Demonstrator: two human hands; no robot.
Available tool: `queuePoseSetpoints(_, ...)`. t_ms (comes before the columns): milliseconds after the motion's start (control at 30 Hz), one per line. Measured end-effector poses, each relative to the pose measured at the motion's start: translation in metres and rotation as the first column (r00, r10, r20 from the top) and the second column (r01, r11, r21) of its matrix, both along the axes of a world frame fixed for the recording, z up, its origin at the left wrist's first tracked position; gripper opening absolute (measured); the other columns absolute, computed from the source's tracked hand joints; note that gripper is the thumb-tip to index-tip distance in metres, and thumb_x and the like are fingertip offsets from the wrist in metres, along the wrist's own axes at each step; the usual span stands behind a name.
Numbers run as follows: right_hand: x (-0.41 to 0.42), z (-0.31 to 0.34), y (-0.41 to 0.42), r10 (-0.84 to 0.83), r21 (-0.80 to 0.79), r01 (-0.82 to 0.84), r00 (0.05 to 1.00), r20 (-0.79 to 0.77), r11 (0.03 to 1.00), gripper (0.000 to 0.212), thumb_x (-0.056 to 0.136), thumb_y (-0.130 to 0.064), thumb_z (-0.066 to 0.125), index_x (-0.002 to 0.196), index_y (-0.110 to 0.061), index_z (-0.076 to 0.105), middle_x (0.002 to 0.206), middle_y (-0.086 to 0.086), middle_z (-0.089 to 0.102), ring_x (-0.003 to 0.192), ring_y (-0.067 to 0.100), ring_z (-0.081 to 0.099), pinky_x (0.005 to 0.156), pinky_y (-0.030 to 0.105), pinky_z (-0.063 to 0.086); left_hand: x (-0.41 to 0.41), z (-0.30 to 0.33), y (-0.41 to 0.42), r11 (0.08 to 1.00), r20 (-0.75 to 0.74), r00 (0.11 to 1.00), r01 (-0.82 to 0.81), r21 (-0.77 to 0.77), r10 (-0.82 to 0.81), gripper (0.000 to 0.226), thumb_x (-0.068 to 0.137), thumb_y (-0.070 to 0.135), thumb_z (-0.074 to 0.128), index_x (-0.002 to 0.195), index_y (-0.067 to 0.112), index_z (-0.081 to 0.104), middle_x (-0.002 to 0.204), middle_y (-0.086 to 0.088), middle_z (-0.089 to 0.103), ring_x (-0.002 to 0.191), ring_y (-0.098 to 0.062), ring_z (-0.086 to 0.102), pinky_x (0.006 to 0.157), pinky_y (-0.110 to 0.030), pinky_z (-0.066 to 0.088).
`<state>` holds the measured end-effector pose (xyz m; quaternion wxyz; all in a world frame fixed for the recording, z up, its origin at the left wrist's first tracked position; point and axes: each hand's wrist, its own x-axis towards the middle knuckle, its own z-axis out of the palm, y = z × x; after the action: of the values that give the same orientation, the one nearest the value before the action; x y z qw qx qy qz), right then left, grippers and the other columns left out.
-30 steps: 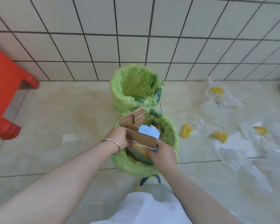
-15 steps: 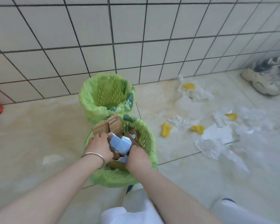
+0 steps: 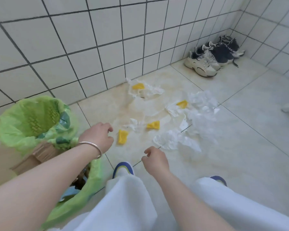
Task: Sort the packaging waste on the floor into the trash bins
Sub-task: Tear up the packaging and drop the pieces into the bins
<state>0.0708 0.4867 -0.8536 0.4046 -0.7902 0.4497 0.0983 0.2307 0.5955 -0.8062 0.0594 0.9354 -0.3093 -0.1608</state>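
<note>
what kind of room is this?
Probably a bathroom or utility corner in a home: white tiled walls, glossy tiled floor, worn sneakers parked in the corner, and small bag-lined trash bins.

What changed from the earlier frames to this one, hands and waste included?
Both hands let go of the cardboard, left in the near bin, and moved right: the left hand and right hand now hover empty over the floor by the yellow pieces. The far bin, the plastic wrap and the yellow pieces lie as before.
</note>
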Motion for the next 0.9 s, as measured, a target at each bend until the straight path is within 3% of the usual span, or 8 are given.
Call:
queuePoseSetpoints(167, -0.029, -0.059, -0.062, -0.234, 0.046, 0.242, 0.963, -0.137, 0.969, 0.039, 0.088, -0.017, 0.047, 0.127, -0.017, 0.05, 0.129, 0.002, 0.049, 0.115, 0.02, 0.052, 0.076, 0.025, 0.04, 0.004, -0.066, -0.059, 0.975, -0.187, 0.979, 0.114, 0.189, -0.079, 0.041, 0.085, 0.027, 0.051, 0.126, 0.026, 0.049, 0.129, -0.004, 0.049, 0.118, -0.024, 0.053, 0.099, -0.033, 0.044)
queuePoseSetpoints(333, -0.03, -0.101, -0.109, -0.341, -0.006, 0.345, 0.925, -0.164, 0.938, 0.038, 0.088, -0.016, 0.046, 0.125, -0.019, 0.048, 0.126, 0.0, 0.045, 0.114, 0.02, 0.05, 0.078, 0.027, 0.044, 0.027, -0.124, -0.104, 0.97, -0.313, 0.949, 0.106, 0.219, -0.033, 0.042, 0.088, 0.027, 0.053, 0.129, 0.022, 0.048, 0.133, -0.006, 0.047, 0.12, -0.022, 0.051, 0.1, -0.026, 0.04)
queuePoseSetpoints(467, -0.019, -0.115, -0.137, -0.422, -0.094, 0.412, 0.892, -0.163, 0.906, 0.041, 0.09, -0.018, 0.047, 0.13, -0.021, 0.042, 0.132, -0.002, 0.04, 0.124, 0.017, 0.039, 0.075, 0.024, 0.039, 0.027, -0.156, -0.126, 0.98, -0.345, 0.937, 0.028, 0.196, 0.043, 0.044, 0.086, 0.024, 0.056, 0.129, 0.024, 0.047, 0.136, -0.006, 0.037, 0.115, -0.021, 0.053, 0.098, -0.028, 0.041)
queuePoseSetpoints(567, -0.008, -0.119, -0.152, -0.476, -0.191, 0.447, 0.867, -0.149, 0.874, 0.049, 0.088, -0.028, 0.053, 0.134, -0.025, 0.038, 0.138, -0.002, 0.033, 0.128, 0.019, 0.033, 0.089, 0.032, 0.044, 0.03, -0.171, -0.139, 0.977, -0.339, 0.933, -0.056, 0.207, 0.125, 0.048, 0.084, 0.023, 0.057, 0.131, 0.025, 0.045, 0.138, -0.008, 0.032, 0.115, -0.025, 0.053, 0.1, -0.029, 0.041)
queuePoseSetpoints(667, 0.003, -0.126, -0.163, -0.533, -0.193, 0.5, 0.82, -0.206, 0.844, 0.067, 0.084, -0.043, 0.058, 0.142, -0.034, 0.025, 0.15, 0.001, 0.016, 0.137, 0.025, 0.022, 0.099, 0.043, 0.04, 0.033, -0.179, -0.145, 0.939, -0.292, 0.91, -0.217, 0.266, 0.293, 0.059, 0.083, 0.025, 0.059, 0.138, 0.029, 0.037, 0.142, -0.009, 0.024, 0.121, -0.034, 0.046, 0.102, -0.035, 0.041)
queuePoseSetpoints(800, 0.017, -0.143, -0.178, -0.471, -0.171, 0.439, 0.819, -0.329, 0.882, 0.086, 0.079, -0.056, 0.06, 0.147, -0.041, 0.009, 0.157, 0.006, -0.009, 0.145, 0.033, 0.001, 0.106, 0.056, 0.029, 0.045, -0.19, -0.148, 0.903, -0.276, 0.875, -0.32, 0.287, 0.397, 0.077, 0.082, 0.029, 0.064, 0.146, 0.033, 0.021, 0.146, -0.011, 0.012, 0.124, -0.041, 0.037, 0.104, -0.037, 0.037)
queuePoseSetpoints(900, 0.029, -0.158, -0.186, -0.402, -0.155, 0.372, 0.822, -0.403, 0.915, 0.096, 0.075, -0.061, 0.062, 0.147, -0.043, 0.002, 0.157, 0.007, -0.016, 0.145, 0.037, -0.004, 0.106, 0.06, 0.026, 0.057, -0.201, -0.153, 0.874, -0.289, 0.835, -0.391, 0.288, 0.468, 0.087, 0.08, 0.037, 0.068, 0.147, 0.038, 0.013, 0.147, -0.011, 0.01, 0.124, -0.04, 0.036, 0.105, -0.037, 0.036)
